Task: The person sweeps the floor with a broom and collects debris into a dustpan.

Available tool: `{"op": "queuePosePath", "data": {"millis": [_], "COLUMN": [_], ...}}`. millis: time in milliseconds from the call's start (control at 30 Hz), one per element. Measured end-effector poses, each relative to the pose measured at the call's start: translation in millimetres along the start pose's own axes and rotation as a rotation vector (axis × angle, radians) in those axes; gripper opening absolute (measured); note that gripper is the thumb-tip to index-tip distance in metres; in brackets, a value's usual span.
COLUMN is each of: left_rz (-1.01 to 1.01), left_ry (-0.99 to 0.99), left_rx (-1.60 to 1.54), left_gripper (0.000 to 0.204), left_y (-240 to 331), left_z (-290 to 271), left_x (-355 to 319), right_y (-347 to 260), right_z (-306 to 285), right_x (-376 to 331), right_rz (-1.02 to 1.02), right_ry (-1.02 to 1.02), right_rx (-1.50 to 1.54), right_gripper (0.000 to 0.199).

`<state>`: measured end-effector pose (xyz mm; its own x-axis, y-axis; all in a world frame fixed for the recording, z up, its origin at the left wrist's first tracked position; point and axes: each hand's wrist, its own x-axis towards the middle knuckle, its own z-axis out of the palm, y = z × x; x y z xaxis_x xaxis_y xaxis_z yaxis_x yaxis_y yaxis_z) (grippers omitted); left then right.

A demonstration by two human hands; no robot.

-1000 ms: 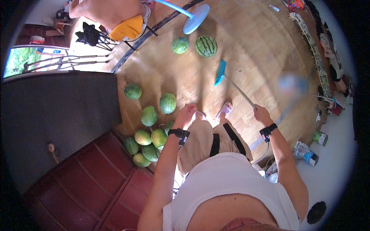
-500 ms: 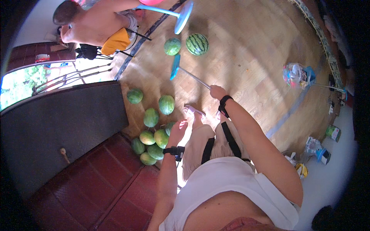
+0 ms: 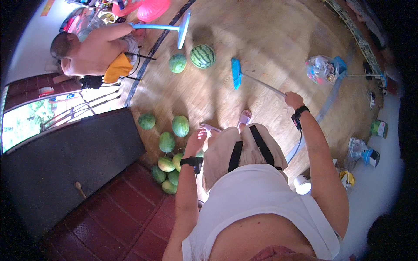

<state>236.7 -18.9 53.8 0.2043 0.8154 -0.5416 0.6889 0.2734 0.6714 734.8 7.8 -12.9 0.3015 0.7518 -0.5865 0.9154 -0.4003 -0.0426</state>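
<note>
My right hand (image 3: 295, 100) is closed round the grey handle of a broom (image 3: 236, 74), whose blue head points away from me over the wooden floor. My left hand (image 3: 195, 141) hangs beside my leg with its fingers loosely apart, holding nothing. Below and left of it lies a group of watermelons (image 3: 166, 142), partly covered by my left arm. Farther ahead, left of the broom head, are a striped watermelon (image 3: 203, 56) and a smaller plain green watermelon (image 3: 177, 63).
A seated person (image 3: 98, 48) is at the far left beside a blue T-shaped thing (image 3: 184, 30). A clear bag of rubbish (image 3: 320, 68) sits at a blue dustpan (image 3: 339, 65) on the right. A dark red couch (image 3: 109, 209) stands at left; packages (image 3: 370, 156) line the right wall.
My right hand has swung the broom to the right, away from the two far watermelons. My left hand has shifted slightly left, and the view has moved a little.
</note>
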Motion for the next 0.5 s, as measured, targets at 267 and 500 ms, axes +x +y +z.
{"op": "queuePosePath", "data": {"millis": [267,500], "left_rz": [0.019,-0.019], "left_ry": [-0.067,-0.087], "left_rx": [-0.098,-0.036], "left_gripper": [0.03,0.032], "left_y": [45,73], "left_z": [16,18], "left_x": [17,35], "right_y": [-15,13], "right_z": [-42,-48], "right_x": [-49,-47], "right_rz": [-0.24,-0.285], "right_ry": [0.163,0.098], "right_rx": [-0.053,-0.094], "right_gripper": [0.026,0.02]}}
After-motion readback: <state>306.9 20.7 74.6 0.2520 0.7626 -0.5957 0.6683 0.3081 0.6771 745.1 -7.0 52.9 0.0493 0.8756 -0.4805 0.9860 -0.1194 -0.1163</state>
